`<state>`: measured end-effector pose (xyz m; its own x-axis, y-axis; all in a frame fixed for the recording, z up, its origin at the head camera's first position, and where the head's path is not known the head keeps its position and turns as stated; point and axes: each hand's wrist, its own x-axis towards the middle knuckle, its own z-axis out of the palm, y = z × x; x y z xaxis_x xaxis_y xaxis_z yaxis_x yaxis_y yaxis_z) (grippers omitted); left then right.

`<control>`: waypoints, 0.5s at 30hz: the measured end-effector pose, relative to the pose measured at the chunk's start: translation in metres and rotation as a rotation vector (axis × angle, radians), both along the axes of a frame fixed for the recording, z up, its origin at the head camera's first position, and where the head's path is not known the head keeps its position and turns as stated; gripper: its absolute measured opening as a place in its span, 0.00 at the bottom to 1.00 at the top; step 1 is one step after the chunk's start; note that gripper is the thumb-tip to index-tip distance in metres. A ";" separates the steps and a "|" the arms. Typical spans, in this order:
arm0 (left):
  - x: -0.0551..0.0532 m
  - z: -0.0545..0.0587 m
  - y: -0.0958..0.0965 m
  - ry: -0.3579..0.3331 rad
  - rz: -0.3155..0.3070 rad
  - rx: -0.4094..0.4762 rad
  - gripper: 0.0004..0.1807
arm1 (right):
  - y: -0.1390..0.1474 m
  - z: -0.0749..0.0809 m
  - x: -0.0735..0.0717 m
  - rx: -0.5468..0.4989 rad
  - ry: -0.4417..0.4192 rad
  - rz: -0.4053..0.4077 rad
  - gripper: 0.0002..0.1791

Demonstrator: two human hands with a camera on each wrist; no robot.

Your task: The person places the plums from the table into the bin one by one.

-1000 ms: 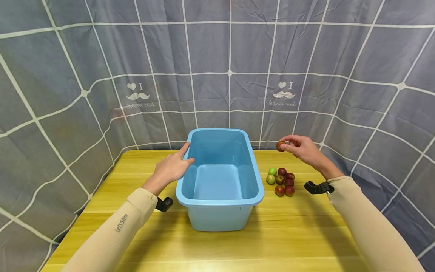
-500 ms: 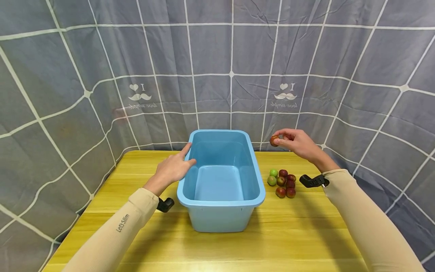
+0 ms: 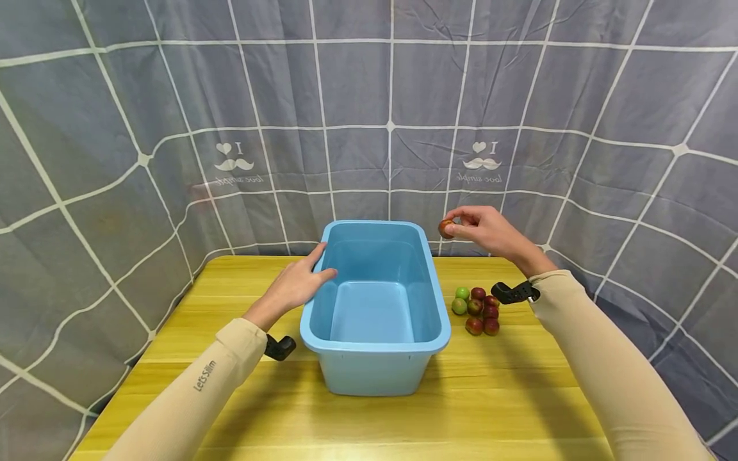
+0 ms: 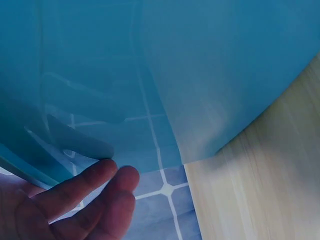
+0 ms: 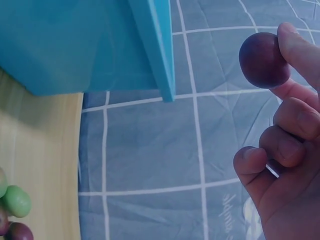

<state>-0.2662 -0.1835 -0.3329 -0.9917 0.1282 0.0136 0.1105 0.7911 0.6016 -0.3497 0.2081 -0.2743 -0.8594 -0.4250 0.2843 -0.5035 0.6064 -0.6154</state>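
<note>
A large light-blue plastic tub (image 3: pixel 371 378) stands on the table. My left hand (image 3: pixel 291 282) holds its left rim, thumb over the inside and fingers outside; in the left wrist view, those fingers (image 4: pixel 95 195) lie by the outer wall. My right hand (image 3: pixel 490 230) pinches a dark red plum (image 3: pixel 446 228) between thumb and fingertips, in the air right of the tub's far end. The right wrist view shows this plum (image 5: pixel 264 60) apart from the tub, with the other fingers curled. Several red plums (image 3: pixel 475 326) and green plums (image 3: pixel 459 306) lie in a cluster right of the tub.
The wooden table (image 3: pixel 369 429) ends just behind the tub. A grey curtain with white grid lines (image 3: pixel 357 160) hangs at the back and along both sides. A black camera mount (image 3: pixel 515 292) sits on the right wrist, another camera mount (image 3: pixel 280 347) on the left.
My right hand has moved left and a little upward with the plum, closer to the tub's far right corner. My left hand stays on the rim, and the plum cluster lies as before.
</note>
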 end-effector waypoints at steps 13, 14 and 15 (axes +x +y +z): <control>0.004 0.006 0.011 0.001 0.046 -0.121 0.45 | -0.013 0.010 -0.007 0.029 0.048 0.040 0.16; 0.003 0.006 0.011 0.002 0.046 -0.124 0.45 | -0.014 0.010 -0.008 0.030 0.049 0.045 0.16; 0.004 0.005 0.012 -0.001 0.048 -0.126 0.45 | -0.016 0.010 -0.008 0.031 0.049 0.050 0.16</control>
